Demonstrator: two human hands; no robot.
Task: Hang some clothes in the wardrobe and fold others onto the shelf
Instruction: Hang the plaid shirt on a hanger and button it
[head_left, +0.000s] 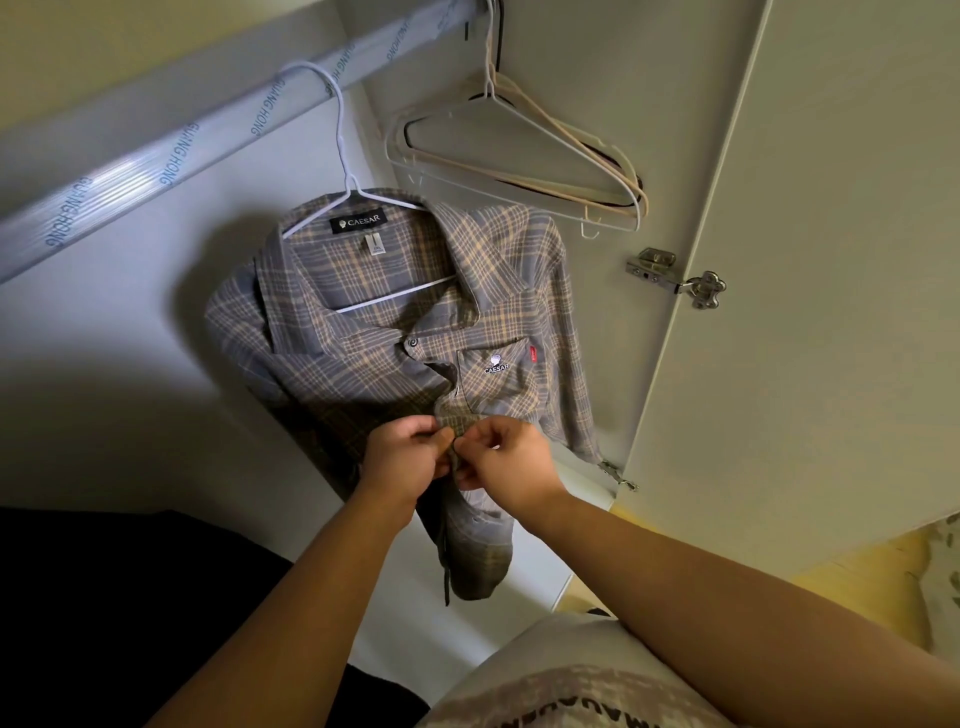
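The grey and yellow checked cotton shirt (395, 332), hanging on a white wire hanger (347, 171) from the wardrobe rail (156, 156), seems light and soft, so the left hand (402, 457) and right hand (506, 457) pinch its front edges at a button.

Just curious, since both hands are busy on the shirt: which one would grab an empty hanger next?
Probably the right hand: the empty hangers hang on its side, past the plaid shirt.
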